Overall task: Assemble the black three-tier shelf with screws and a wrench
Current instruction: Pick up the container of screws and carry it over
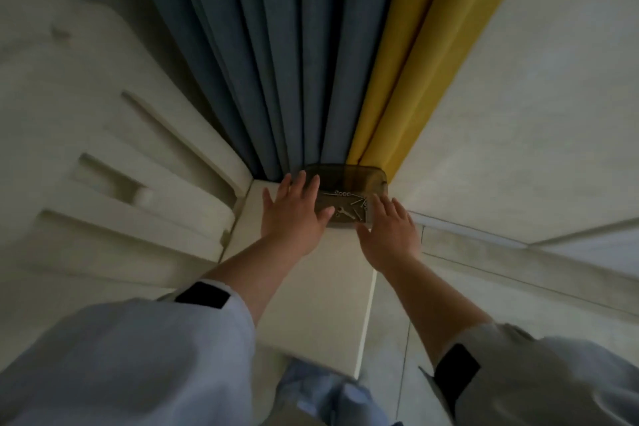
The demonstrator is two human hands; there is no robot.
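Head view looks down on a dark translucent tray (pixel 359 176) at the far edge of a white board (pixel 311 287) lying on the floor, right against blue curtains (pixel 262 62) and a yellow curtain (pixel 415 86). Inside the tray lie loose screws (pixel 342 195) and a small wrench (pixel 344 213). The left hand (pixel 294 214) lies flat with fingers spread over the tray's left side, covering part of it. The right hand (pixel 389 228), fingers also straight, touches the tray's right end. White foam packing (pixel 121 183) lies left of the board. No shelf parts show.
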